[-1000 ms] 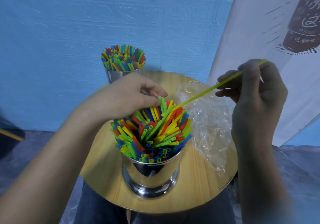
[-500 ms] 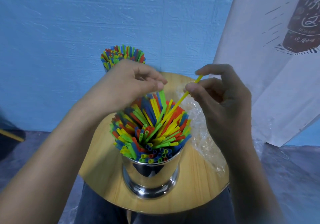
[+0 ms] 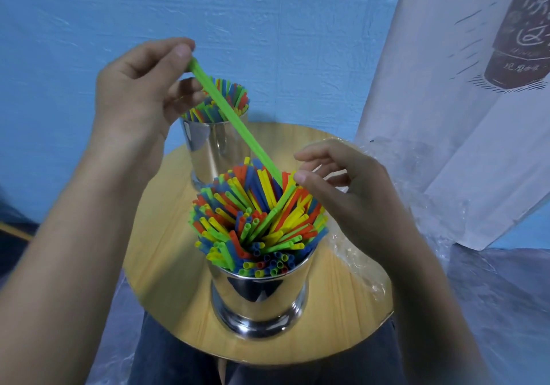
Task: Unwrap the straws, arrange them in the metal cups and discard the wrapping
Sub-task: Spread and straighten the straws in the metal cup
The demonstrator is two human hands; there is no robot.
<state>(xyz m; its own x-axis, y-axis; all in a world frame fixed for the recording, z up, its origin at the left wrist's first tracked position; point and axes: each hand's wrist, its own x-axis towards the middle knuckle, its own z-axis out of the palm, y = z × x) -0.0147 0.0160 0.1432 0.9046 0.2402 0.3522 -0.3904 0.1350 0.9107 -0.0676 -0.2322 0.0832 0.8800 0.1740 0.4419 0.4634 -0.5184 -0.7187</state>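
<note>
The right hand (image 3: 351, 200) has released its straw into the near cup (image 3: 259, 298), fingers loosely spread and empty — the left hand (image 3: 140, 95) now pinches a green straw (image 3: 235, 122), probably to reseat it

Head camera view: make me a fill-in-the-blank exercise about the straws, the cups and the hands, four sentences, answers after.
1. The long straw pinched by the left hand is ____ in colour.
2. The metal cups on the round wooden table, near cup and far cup, number ____.
3. The clear plastic wrapping lies on the table's ____ side.
4. The right hand holds ____.
Missing words: green; two; right; nothing.
</note>
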